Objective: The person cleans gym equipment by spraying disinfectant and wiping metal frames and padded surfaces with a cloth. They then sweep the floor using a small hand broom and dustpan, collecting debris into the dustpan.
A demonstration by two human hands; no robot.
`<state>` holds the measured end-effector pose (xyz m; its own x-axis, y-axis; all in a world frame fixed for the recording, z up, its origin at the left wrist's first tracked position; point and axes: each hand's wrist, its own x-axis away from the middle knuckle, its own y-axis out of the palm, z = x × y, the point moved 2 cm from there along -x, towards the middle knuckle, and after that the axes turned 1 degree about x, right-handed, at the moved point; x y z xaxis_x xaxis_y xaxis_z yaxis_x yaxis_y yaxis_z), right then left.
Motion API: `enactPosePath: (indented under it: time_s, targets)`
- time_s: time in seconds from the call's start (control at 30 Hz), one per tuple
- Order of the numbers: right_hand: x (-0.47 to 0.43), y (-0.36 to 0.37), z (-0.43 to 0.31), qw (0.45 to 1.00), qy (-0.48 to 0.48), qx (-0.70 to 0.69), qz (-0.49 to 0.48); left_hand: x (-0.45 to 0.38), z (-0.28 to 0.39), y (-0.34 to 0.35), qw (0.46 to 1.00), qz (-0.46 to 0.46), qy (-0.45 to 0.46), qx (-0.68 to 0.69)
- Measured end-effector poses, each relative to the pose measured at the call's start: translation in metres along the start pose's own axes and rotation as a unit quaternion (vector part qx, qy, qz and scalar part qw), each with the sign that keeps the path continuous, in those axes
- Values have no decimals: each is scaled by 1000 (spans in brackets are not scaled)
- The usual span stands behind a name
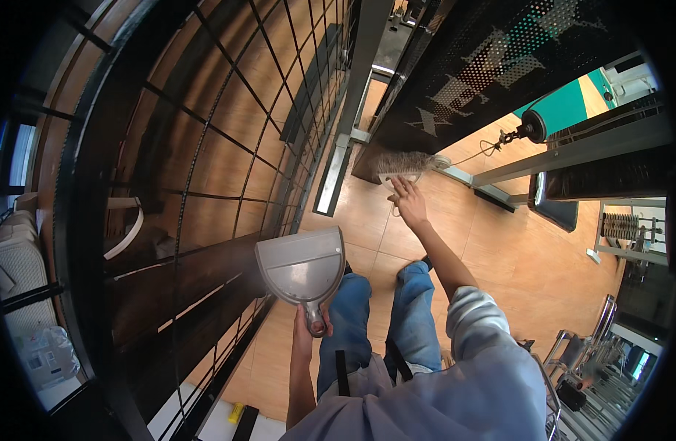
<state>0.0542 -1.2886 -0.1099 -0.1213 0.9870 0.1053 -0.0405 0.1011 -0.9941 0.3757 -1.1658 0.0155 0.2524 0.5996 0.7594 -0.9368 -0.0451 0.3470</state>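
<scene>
My left hand (300, 328) grips the handle of a grey plastic dustpan (302, 264), held in front of my left knee beside a black wire-mesh panel. The pan's wide edge points away from me and no dirt is plain on it. Farther forward, my right hand (408, 205) is closed around a hand brush with a pale back (399, 179) and greyish bristles (401, 161). Those bristles are at the lower end of a black perforated panel (459, 82); whether they touch it or the floor I cannot tell.
The black wire mesh (233, 132) rises close on my left. Grey metal frame posts (346, 132) stand ahead. A black pulley (533, 125) with a cable and a padded bench (597, 171) are at right. Tan tiles (492, 248) cover the floor. Chrome gym equipment (580, 353) stands at lower right.
</scene>
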Motion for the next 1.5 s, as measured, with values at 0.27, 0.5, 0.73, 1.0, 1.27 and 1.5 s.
enactPosePath:
  time_s: [0.27,0.5,0.73,1.0,1.27,1.5]
  targets:
    - [-25,-64,-43,974,-27,-166,154,-5,-18,-13,999,6,-37,0]
    - [-24,-55,-38,997,6,13,75,-7,2,-6,999,-32,-10,41]
    - [-54,-95,-50,858,69,-502,86,-20,9,-7,999,-38,7,39]
    - [-221,-338,1,729,-60,-131,669,-35,30,35,998,-49,-13,29]
    - [-235,-74,-20,951,142,-147,233,-38,50,47,999,-35,-7,6]
    - [-172,-34,-63,879,46,-467,80,-37,42,25,999,10,-30,-30]
